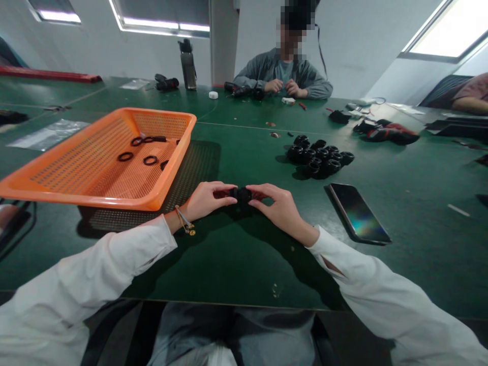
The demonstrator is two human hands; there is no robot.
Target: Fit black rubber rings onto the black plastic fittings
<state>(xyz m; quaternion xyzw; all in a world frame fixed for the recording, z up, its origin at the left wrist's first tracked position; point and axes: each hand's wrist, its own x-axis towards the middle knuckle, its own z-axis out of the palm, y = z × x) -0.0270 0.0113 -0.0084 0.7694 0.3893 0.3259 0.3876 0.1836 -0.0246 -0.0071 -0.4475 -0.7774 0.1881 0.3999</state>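
Note:
Between my two hands is a small black cylindrical part [243, 195], held just above the green table. My left hand [208, 199] pinches its left end with thumb and fingers, and my right hand [277, 203] grips its right end the same way. The fingertips cover both ends, so its exact kind cannot be made out. Beyond my right hand lies a cluster of several black ring-mouthed fittings [320, 155]. To the left of my left hand stands an orange plastic basket [152, 201] with several black rings [150, 160] in it.
A smartphone [358, 212] lies right of my right hand. Across the green table [244, 254] sits a person [284, 76] with both hands together. A dark bottle [188, 66], a plastic bag [48, 134] and dark red-and-black items [389, 133] are farther off.

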